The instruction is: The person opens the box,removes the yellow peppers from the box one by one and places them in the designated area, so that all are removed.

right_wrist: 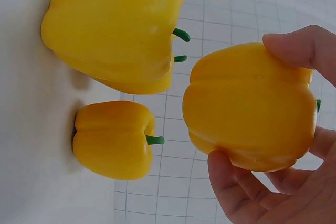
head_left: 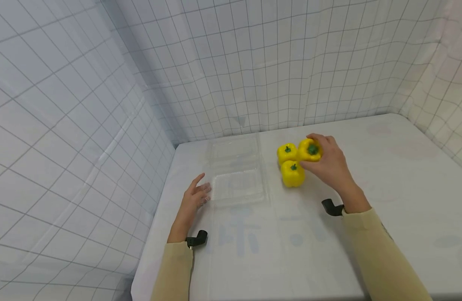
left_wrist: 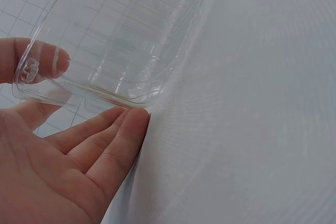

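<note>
My right hand (head_left: 328,163) holds a yellow bell pepper (right_wrist: 249,108) with thumb and fingers round its sides, its green stem turned toward the palm. On the table stand a near yellow pepper (head_left: 293,175) and another (head_left: 286,154) beyond it. In the right wrist view, one more pepper shows partly behind the large near pepper (right_wrist: 115,24), and a separate pepper (right_wrist: 113,140) stands apart below. My left hand (head_left: 191,198) is at the left side of a clear plastic container (head_left: 238,184). Its straight fingers (left_wrist: 118,145) touch the container's lower edge; the thumb shows through the plastic.
The container's clear lid (head_left: 234,148) lies folded back behind its base. A white cloth covers the table (head_left: 389,196). Grid-patterned curtains (head_left: 276,62) hang behind the table and along both sides. A dark wrist camera (head_left: 332,207) sits on the right wrist.
</note>
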Action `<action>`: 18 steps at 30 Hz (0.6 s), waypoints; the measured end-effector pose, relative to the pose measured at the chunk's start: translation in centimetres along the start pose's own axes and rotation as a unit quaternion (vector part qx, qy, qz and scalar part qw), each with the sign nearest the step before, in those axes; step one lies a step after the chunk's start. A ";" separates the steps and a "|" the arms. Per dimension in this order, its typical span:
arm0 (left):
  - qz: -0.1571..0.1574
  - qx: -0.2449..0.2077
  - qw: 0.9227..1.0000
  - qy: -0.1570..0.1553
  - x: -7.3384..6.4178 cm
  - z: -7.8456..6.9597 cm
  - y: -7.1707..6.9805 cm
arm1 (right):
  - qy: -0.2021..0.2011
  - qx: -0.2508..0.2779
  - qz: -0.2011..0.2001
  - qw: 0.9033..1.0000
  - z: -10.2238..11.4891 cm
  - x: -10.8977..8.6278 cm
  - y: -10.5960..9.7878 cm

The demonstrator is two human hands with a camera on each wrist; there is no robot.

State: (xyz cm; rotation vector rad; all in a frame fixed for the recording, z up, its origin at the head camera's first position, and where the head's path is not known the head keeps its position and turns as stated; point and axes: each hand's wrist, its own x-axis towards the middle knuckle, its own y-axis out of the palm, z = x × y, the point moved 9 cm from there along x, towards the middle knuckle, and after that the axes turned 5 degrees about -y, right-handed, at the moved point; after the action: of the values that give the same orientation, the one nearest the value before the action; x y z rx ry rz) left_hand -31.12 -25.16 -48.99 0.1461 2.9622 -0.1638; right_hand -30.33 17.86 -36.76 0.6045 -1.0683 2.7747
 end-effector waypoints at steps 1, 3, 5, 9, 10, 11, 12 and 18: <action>-0.001 0.002 1.000 0.000 0.0 0.0 0.0 | 0.003 -0.002 0.001 1.000 -0.1 -0.1 0.0; -0.001 0.004 1.000 0.001 -0.1 0.0 0.0 | 0.009 -0.003 0.002 1.000 -0.4 -0.3 -0.1; -0.001 0.006 1.000 0.001 -0.1 0.0 0.0 | 0.013 -0.003 0.002 1.000 -0.7 -0.6 -0.2; -0.002 0.006 1.000 0.002 -0.2 -0.1 0.0 | 0.015 -0.003 0.001 1.000 -1.2 -0.9 -0.4; -0.001 0.007 1.000 0.003 -0.2 -0.1 0.0 | 0.016 -0.003 0.001 1.000 -1.4 -1.0 -0.4; -0.002 0.006 1.000 0.003 -0.2 -0.1 0.0 | 0.017 -0.003 0.001 1.000 -1.5 -1.1 -0.4; -0.002 0.006 1.000 0.003 -0.2 -0.1 0.0 | 0.018 -0.003 0.001 1.000 -1.6 -1.1 -0.4; -0.004 0.002 1.000 -0.004 -0.2 -0.1 0.0 | 0.027 -0.010 0.005 1.000 -2.6 -1.5 -0.2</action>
State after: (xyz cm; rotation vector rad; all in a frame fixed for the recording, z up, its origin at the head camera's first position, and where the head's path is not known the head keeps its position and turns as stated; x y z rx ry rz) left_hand -30.92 -25.13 -48.85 0.1339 2.9557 -0.1701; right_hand -29.76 19.83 -38.97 0.5208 -1.0904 2.7678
